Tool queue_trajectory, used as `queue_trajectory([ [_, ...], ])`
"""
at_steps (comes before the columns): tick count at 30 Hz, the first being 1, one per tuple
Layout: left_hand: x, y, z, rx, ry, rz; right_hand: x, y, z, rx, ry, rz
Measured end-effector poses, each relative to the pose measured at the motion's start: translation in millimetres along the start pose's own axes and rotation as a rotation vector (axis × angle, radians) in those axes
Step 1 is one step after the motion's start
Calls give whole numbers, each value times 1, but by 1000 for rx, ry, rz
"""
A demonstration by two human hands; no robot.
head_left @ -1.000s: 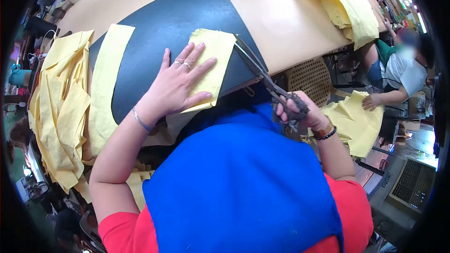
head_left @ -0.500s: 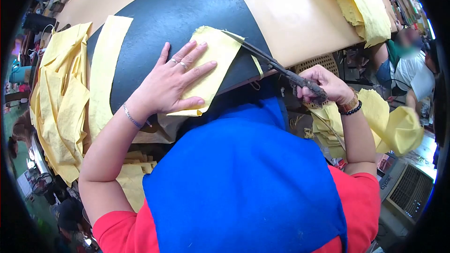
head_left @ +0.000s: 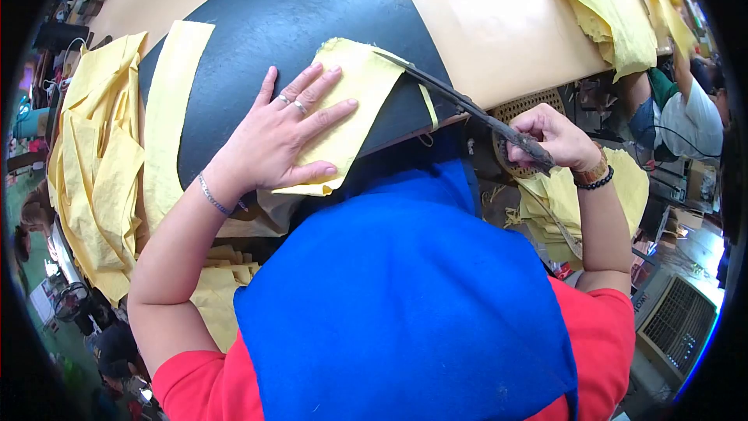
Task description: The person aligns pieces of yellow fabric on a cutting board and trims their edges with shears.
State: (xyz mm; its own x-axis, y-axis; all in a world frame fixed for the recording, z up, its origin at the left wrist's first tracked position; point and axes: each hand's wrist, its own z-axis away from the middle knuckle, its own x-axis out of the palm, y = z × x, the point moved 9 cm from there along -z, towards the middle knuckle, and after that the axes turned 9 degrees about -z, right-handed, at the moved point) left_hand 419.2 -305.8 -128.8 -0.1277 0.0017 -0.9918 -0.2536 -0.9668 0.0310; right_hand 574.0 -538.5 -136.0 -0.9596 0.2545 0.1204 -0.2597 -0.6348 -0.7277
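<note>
My left hand (head_left: 292, 125) lies with its fingers spread on a yellow cloth piece (head_left: 362, 82), pressing it to a dark board (head_left: 273, 31). My right hand (head_left: 549, 140) is wrapped round the handles of long dark scissors (head_left: 475, 111). Their blades reach leftward to the cloth's upper right edge and look nearly closed. A thin yellow strip (head_left: 428, 107) hangs by the board's edge, just under the blades. Left of my left hand, a longer yellow strip of cloth (head_left: 173, 101) lies across the board's left side.
Draped yellow cloths (head_left: 101, 164) hang at the left. More yellow cloth (head_left: 604, 19) lies on the tan table (head_left: 499, 23) at the upper right. Below my right hand is a yellow stack (head_left: 623, 187). A person (head_left: 689, 121) at the right lifts a yellow cloth.
My right hand and the scissors have moved right and up, and the blades now lie over the cloth's top corner. The thin strip has appeared. The other person's cloth has risen from the stack.
</note>
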Motion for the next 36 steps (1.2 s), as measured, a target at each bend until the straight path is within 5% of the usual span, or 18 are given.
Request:
queue_trajectory([
  [36,1,-1,1,-10,0,17,-3,-23,-34,-55,-56,54],
])
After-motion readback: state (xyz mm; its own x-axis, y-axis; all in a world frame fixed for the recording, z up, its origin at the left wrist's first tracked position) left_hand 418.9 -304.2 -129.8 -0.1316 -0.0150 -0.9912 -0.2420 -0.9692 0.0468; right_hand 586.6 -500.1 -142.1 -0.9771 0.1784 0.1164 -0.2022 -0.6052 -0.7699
